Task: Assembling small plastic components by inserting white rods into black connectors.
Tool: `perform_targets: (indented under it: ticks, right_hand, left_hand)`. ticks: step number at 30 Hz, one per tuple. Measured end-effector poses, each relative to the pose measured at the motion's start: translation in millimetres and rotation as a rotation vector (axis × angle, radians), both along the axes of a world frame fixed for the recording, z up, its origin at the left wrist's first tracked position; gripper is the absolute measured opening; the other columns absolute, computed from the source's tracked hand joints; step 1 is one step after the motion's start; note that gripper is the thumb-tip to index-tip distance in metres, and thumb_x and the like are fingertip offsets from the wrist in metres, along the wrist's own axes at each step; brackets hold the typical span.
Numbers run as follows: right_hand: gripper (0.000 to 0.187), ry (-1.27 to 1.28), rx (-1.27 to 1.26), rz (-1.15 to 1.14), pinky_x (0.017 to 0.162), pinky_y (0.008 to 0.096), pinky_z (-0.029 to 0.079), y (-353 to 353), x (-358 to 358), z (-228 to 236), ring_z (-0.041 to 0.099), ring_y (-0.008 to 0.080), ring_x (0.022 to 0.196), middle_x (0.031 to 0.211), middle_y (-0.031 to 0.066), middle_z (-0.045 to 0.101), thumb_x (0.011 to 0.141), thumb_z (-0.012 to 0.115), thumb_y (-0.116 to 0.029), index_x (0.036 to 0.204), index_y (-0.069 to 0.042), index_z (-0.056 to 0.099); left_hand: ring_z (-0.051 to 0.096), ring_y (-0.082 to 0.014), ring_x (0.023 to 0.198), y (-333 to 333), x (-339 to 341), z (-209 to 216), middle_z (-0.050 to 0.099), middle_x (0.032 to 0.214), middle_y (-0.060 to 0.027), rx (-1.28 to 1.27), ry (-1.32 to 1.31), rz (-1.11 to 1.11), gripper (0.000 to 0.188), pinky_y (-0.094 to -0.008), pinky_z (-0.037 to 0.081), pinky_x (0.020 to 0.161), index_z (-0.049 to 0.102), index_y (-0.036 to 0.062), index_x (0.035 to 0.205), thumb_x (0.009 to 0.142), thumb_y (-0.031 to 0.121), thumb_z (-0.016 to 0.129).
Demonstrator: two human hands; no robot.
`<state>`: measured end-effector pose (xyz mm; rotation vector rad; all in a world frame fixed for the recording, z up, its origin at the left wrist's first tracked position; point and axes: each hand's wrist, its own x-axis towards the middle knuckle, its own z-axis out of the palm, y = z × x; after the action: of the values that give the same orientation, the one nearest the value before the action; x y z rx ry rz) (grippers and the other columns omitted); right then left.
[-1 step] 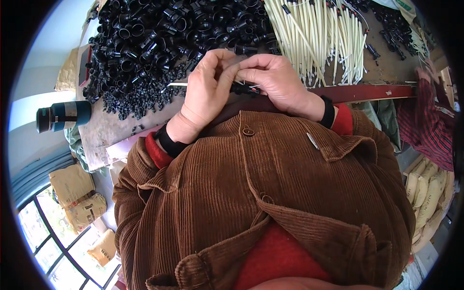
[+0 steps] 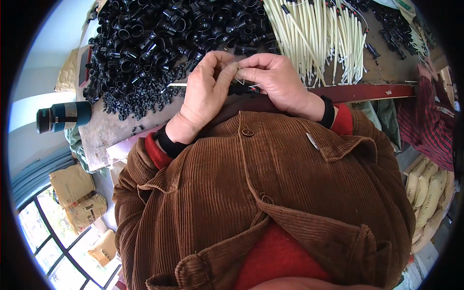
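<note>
My left hand (image 2: 205, 91) is closed round a thin white tube (image 2: 178, 84), whose end sticks out to the left past the palm. My right hand (image 2: 280, 83) meets it fingertip to fingertip over the table's near edge. Both thumbs and forefingers are pinched together; whatever small piece lies between them is hidden. Just below the fingers shows a black plastic part (image 2: 240, 90) with a bit of red at its right end. Fine white strands show beside it. Which hand supports that black part I cannot make out.
A heap of black plastic fittings (image 2: 145, 43) covers the table's far left, with tiny black pieces (image 2: 133, 100) before it. Many cream tubes (image 2: 319, 43) lie in a bundle at far right. A dark red strip (image 2: 362, 93) runs along the near edge. A teal bottle (image 2: 72, 115) is at left.
My fingertips have shifted slightly; the left thumb now shows more clearly against the right fingertips. Everything else looks the same.
</note>
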<state>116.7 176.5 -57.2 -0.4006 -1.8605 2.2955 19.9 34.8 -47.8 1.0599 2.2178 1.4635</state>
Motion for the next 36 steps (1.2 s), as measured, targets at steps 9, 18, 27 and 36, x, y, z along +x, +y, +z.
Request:
perform_targets:
  ticks: [9,18,27,36]
  right_hand:
    - [0.031,0.055,0.161,-0.090,0.073,0.0188,0.050,0.0,5.1,-8.2,0.062,0.0076,0.081,0.091,0.0058,0.068,0.086,0.063,0.000,0.117,0.002,0.058]
    - [0.040,0.075,0.248,-0.063,0.074,0.0197,0.049,-1.3,7.0,-11.9,0.062,0.0078,0.083,0.090,0.0061,0.068,0.086,0.062,0.002,0.125,0.001,0.049]
    - [0.038,0.129,0.465,0.094,0.076,0.0209,0.049,0.7,12.6,-13.2,0.063,0.0084,0.084,0.092,0.0068,0.069,0.087,0.062,-0.002,0.123,0.000,0.050]
    - [0.040,0.045,0.383,0.364,0.071,0.0206,0.047,18.0,26.0,3.2,0.059,0.0056,0.077,0.085,0.0026,0.065,0.089,0.060,-0.003,0.127,-0.002,0.049]
  left_hand:
    - [0.062,-0.0279,0.071,-5.8,0.3,0.8,0.061,0.075,-0.0116,-0.132,0.325,-0.136,0.010,-0.0367,0.049,0.068,0.059,0.0013,0.087,0.082,0.009,0.063]
    - [0.060,-0.0274,0.063,-7.1,-2.1,9.6,0.060,0.072,-0.0120,-0.112,0.726,-0.372,0.016,-0.0381,0.047,0.061,0.055,0.0027,0.080,0.082,0.016,0.064]
    - [0.058,-0.0272,0.056,-9.1,-6.3,4.1,0.059,0.071,-0.0103,-0.223,0.404,-0.357,0.022,-0.0356,0.047,0.052,0.052,0.0032,0.081,0.085,0.021,0.064]
    - [0.061,-0.0271,0.063,-18.3,-33.8,17.5,0.058,0.070,-0.0100,-0.206,0.915,-0.375,0.021,-0.0351,0.048,0.054,0.053,0.0038,0.082,0.087,0.020,0.064]
